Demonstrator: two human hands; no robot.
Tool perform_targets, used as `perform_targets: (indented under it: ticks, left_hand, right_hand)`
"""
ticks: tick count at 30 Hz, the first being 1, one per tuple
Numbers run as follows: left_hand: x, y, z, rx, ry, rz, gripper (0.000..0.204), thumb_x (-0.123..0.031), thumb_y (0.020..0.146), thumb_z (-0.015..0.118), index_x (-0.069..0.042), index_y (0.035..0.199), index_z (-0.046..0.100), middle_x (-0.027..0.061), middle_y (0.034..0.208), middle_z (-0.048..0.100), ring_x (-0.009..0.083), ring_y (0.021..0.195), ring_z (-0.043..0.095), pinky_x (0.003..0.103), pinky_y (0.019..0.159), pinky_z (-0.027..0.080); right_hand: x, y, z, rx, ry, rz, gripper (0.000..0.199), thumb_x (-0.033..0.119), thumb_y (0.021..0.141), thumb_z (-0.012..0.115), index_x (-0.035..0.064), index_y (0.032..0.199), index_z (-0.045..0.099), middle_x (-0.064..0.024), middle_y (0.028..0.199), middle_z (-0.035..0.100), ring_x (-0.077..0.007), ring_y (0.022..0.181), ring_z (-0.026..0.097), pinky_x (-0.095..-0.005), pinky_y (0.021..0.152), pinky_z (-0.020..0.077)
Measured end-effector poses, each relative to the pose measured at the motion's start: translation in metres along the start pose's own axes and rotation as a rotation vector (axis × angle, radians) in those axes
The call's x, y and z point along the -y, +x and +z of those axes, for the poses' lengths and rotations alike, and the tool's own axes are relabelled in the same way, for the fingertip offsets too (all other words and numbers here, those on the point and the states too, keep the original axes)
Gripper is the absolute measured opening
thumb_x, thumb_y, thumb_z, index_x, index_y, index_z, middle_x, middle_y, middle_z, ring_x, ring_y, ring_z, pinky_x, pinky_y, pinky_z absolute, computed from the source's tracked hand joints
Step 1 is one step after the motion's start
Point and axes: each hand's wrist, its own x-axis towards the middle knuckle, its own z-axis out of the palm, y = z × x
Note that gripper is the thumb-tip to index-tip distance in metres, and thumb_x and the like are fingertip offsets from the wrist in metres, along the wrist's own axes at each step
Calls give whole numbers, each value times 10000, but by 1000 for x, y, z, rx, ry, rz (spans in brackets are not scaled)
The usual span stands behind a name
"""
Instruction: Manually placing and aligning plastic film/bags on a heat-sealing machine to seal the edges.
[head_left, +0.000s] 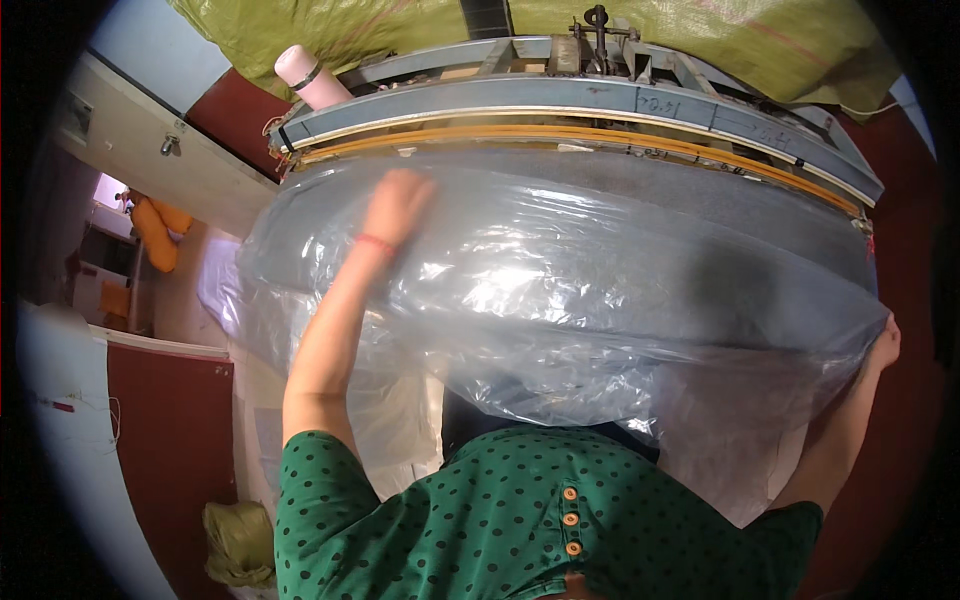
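Note:
A large clear plastic sheet [560, 280] lies wrinkled and shiny over a long grey table in front of me and hangs down at the near side. My left hand [398, 205], with a red band at the wrist, is over the sheet's far left part; motion blurs its fingers, so their pose cannot be made out. At the far right, my right hand [885, 342] is closed on a corner of the sheet and pulls it taut. Beneath the film, the dark grey table surface [650, 180] shows along the back.
Behind the table runs a blue-grey metal frame [480, 105] with orange strips and a clamp-like fitting [598, 40]. A pink roll [310, 78] leans at its left end. Yellow-green woven sacks [760, 45] are behind. At left are a door [170, 150] and a green bundle [238, 540].

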Motion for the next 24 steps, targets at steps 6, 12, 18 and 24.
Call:
perform_targets:
  ticks: [6,12,18,24]
  left_hand:
    - [2,13,20,-364,-9,-259,134,-108,689,654,-18,765,590,112,707,582,247,656,561,323,598,443]
    - [14,21,17,-261,126,-14,140,-115,704,629,-28,792,564,124,746,579,267,691,558,332,625,440]
    - [36,39,-15,-595,-254,-355,240,-166,800,411,-26,609,451,54,591,432,153,559,442,291,528,375]
    - [148,31,16,-767,-500,-579,240,-192,829,513,-77,636,427,-43,582,385,55,533,338,205,480,294]
  right_hand:
    - [13,-15,-54,4,446,-8,359,274,764,641,-11,978,597,-67,944,602,-138,868,544,-254,795,418]
    - [2,11,-65,44,396,26,338,269,786,609,-10,976,607,-71,940,611,-143,842,555,-253,789,424]
    - [113,-22,43,-194,-299,-98,320,290,800,454,40,808,653,-138,795,636,-263,718,611,-372,649,451]
    - [106,-30,186,-11,326,-224,239,262,782,584,24,785,563,-98,739,589,-199,718,551,-324,703,421]
